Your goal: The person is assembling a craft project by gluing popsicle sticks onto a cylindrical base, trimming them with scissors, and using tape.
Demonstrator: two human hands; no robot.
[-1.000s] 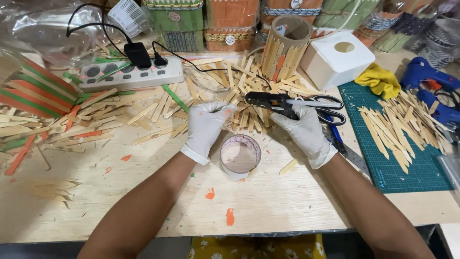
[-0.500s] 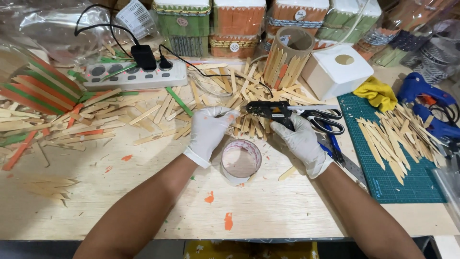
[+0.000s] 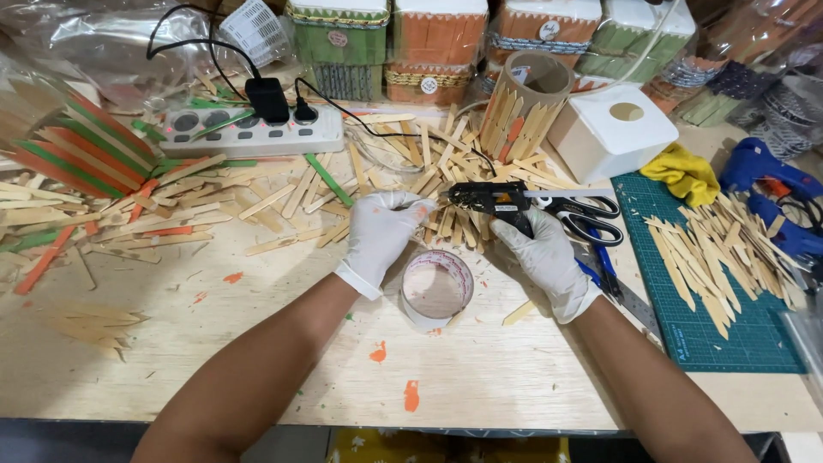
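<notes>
My right hand (image 3: 542, 257), in a white glove, grips a black glue gun (image 3: 495, 199) whose nozzle points left. My left hand (image 3: 383, 231), also gloved, pinches a thin wooden stick (image 3: 433, 212) right at that nozzle. Both hands hover over a heap of plain wooden sticks (image 3: 446, 176). A short cardboard ring (image 3: 436, 289) stands on the table just below and between my wrists.
Black scissors (image 3: 587, 216) and a blue pen lie right of the gun. A green cutting mat (image 3: 686, 300) carries cut sticks (image 3: 729, 249). A white power strip (image 3: 249, 130), a stick-clad tube (image 3: 523, 107), a white box (image 3: 610, 130), a yellow cloth and a blue glue gun (image 3: 767, 184) are behind.
The two hands have drawn slightly closer together, and the left hand has brought the stick up to the glue gun's nozzle. The view has shifted a little.
</notes>
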